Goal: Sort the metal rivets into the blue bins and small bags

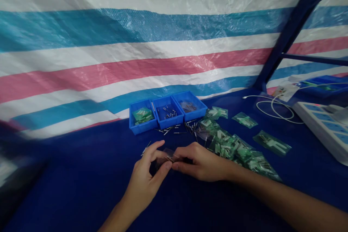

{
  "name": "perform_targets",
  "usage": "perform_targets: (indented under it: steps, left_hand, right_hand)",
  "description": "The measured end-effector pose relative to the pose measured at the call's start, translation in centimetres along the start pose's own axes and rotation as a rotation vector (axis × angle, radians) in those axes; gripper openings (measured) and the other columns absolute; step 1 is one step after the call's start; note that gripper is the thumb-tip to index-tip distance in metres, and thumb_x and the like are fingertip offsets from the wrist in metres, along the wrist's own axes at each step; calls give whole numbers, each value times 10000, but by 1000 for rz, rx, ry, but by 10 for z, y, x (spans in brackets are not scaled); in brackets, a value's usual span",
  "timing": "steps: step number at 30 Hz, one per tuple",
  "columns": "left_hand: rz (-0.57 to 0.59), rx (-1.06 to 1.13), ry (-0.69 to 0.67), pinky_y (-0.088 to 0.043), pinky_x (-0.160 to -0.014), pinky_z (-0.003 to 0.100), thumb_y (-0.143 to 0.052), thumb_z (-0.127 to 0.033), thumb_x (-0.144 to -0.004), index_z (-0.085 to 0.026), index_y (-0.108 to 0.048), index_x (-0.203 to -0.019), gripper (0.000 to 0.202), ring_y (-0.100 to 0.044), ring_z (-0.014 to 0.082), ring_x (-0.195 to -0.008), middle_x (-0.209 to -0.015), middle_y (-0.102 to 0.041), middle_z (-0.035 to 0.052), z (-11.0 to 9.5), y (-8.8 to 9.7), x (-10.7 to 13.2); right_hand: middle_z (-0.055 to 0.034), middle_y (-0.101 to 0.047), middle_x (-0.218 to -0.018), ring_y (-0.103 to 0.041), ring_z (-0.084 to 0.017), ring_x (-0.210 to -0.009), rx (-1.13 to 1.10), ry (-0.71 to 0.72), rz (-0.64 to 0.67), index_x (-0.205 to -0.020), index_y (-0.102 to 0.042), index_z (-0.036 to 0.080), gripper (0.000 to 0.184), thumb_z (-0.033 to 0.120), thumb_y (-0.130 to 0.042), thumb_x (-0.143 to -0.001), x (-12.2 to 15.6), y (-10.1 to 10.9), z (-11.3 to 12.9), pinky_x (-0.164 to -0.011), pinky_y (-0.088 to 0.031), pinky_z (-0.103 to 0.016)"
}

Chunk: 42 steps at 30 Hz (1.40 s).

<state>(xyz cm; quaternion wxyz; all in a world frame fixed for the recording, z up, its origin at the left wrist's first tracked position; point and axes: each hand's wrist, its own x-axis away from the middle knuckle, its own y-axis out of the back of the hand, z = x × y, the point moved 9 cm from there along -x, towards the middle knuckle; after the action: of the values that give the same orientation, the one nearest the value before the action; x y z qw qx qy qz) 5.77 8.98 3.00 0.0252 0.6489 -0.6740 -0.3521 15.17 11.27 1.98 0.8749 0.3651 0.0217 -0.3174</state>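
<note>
Between my two hands is a small clear plastic bag (169, 155) with thin dark pieces in it, too blurred to name. My left hand (148, 169) pinches its near side with thumb and fingers, the index finger raised. My right hand (194, 161) grips the bag's other side, fingers curled. Just beyond my hands, loose rivet-like metal pins (191, 127) lie on the blue table (89, 174). A heap of small green-tinted packets (236, 148) lies beside my right forearm.
Three joined blue bins stand at the back: a left bin (143, 128) with green packets, a middle bin (171, 121) with pins, a right bin (199, 113) with clear bags. At right are a power strip (320, 127), a white cable (274, 110) and a blue metal post (282, 43).
</note>
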Motion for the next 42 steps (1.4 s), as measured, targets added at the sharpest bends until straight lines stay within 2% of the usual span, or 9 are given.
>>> perform_targets:
  steps: [6,10,13,20,23,28,32,38,42]
  left_hand:
    - [20,25,-58,-499,-661,224,-521,-155,-817,-247,-459,-1150,351,-635,111,-662,-721,-649,-42,-4,-1,1]
    - [160,52,-14,-486,-627,219,-535,-162,-811,-259,-418,-1205,423,-623,110,-624,-714,-646,-47,-2,-15,5]
    - [248,29,48,-487,-638,244,-540,-172,-800,-252,-409,-1218,446,-622,123,-617,-709,-656,-43,2,-24,8]
    - [252,71,105,-501,-739,304,-536,-214,-811,-248,-360,-1276,498,-653,166,-771,-812,-684,2,4,-23,7]
    - [252,75,101,-500,-756,314,-524,-199,-814,-248,-372,-1278,491,-652,168,-779,-803,-690,1,5,-23,7]
    - [81,97,71,-495,-695,274,-516,-215,-828,-229,-415,-1231,416,-629,140,-693,-744,-657,-16,9,-10,5]
    - [-50,108,116,-488,-648,251,-531,-251,-827,-212,-454,-1184,368,-609,131,-672,-766,-640,-5,17,3,2]
    - [57,75,74,-498,-624,250,-532,-247,-816,-207,-510,-1113,301,-595,122,-606,-669,-615,-27,8,-5,2]
    - [67,-23,33,-510,-693,255,-474,-221,-853,-232,-545,-1102,259,-642,146,-752,-827,-677,12,2,-3,3]
  right_hand:
    - [53,-428,-528,-387,-54,-471,11,28,-3,-677,-568,138,257,328,-527,-844,1,2,1,-465,-271,-178]
    - [40,-491,-545,-413,-54,-473,-86,-11,-28,-729,-586,132,250,333,-508,-856,1,4,-2,-450,-291,-163]
    - [45,-480,-525,-390,-48,-453,-130,-19,-11,-683,-574,133,240,290,-511,-853,0,1,-1,-437,-281,-161]
    - [16,-546,-627,-469,-62,-523,-235,-44,-122,-740,-546,144,224,281,-448,-887,2,7,-3,-491,-360,-174]
    - [22,-532,-602,-466,-64,-510,-256,-72,-130,-730,-533,147,245,310,-442,-889,2,8,-6,-483,-363,-178]
    - [32,-516,-554,-442,-65,-480,-268,-116,-121,-696,-531,146,198,246,-469,-855,2,10,-11,-471,-348,-183]
    - [44,-499,-535,-428,-61,-474,-269,-126,-96,-670,-535,143,155,200,-510,-812,1,8,-13,-468,-331,-180]
    - [44,-499,-556,-422,-59,-499,-350,-177,-51,-701,-565,137,193,296,-564,-811,1,0,-15,-474,-312,-180]
    - [41,-509,-532,-472,-65,-475,-460,-245,-32,-698,-532,142,233,317,-511,-850,1,-2,-20,-472,-356,-181]
